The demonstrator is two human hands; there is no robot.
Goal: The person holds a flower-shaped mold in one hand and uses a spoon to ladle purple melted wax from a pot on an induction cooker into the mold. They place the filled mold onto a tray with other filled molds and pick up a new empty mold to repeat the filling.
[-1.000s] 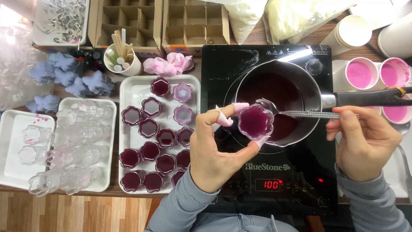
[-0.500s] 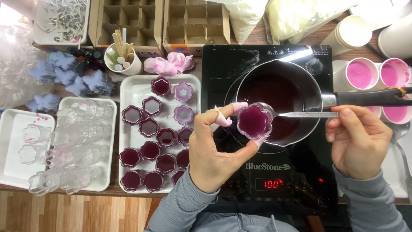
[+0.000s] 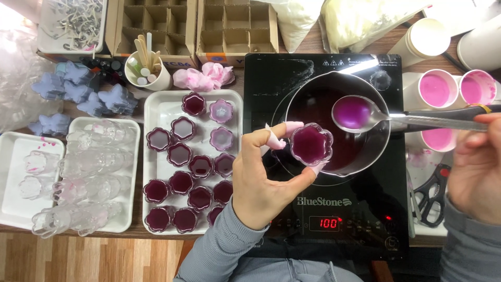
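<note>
Spoonfuls of purple liquid are being carried from the saucepan [image 3: 334, 125] to a small flower-shaped clear cup [image 3: 311, 144], which is pinched at its rim between thumb and fingertips of the left hand [image 3: 266, 177] and held over the pan's near edge. The cup already looks filled close to its brim. A metal spoon [image 3: 357, 113], loaded with purple liquid, is gripped by its handle in the closed fingers of the right hand [image 3: 472, 167] and hangs above the pan, just right of the cup.

For a clean pour, the cup is best kept level and over the pan, so that drips fall back into it. The spoon's lip should be brought low to the cup's edge and tipped slowly, since little room appears to be left.

To the left, a white tray [image 3: 156, 112] is packed with filled cups, with few open spots near its top. Another tray [image 3: 130, 136] of empty clear cups lies beside it. The pan sits on a black induction hob [image 3: 323, 219] that is switched on, so heat is a hazard to the cup-holding fingers. Pink-filled paper cups [image 3: 436, 89] and scissors [image 3: 433, 196] crowd the right side, close to the spoon hand's path.
</note>
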